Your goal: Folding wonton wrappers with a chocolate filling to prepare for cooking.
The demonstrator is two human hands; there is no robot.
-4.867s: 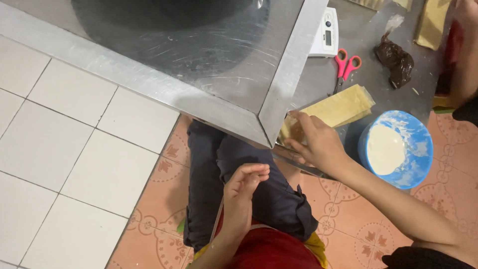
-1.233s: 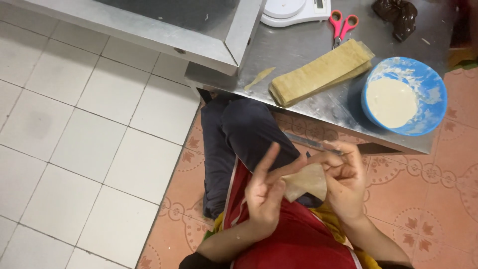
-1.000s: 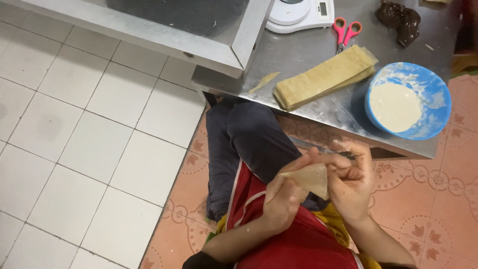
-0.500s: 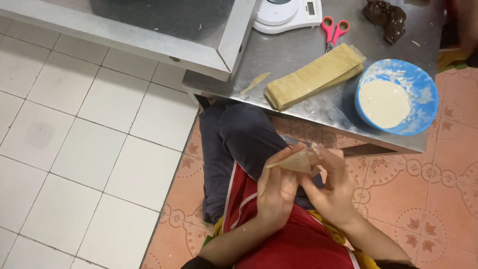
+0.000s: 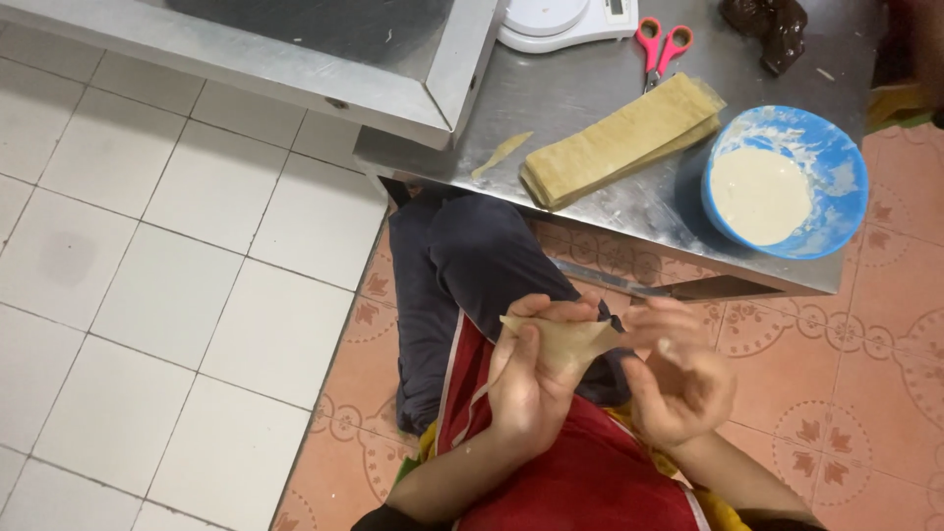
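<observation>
Over the lap, the left hand (image 5: 531,379) closes its grip on a thin, pale, folded pastry wrapper (image 5: 562,339), the right hand (image 5: 678,379) loosely curled beside it, below the steel surface (image 5: 590,88).

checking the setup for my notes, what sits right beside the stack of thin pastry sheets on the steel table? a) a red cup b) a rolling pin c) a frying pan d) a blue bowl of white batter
d, the blue bowl holding pale white batter stands just right of the stack of pastry sheets on the steel table.
</observation>
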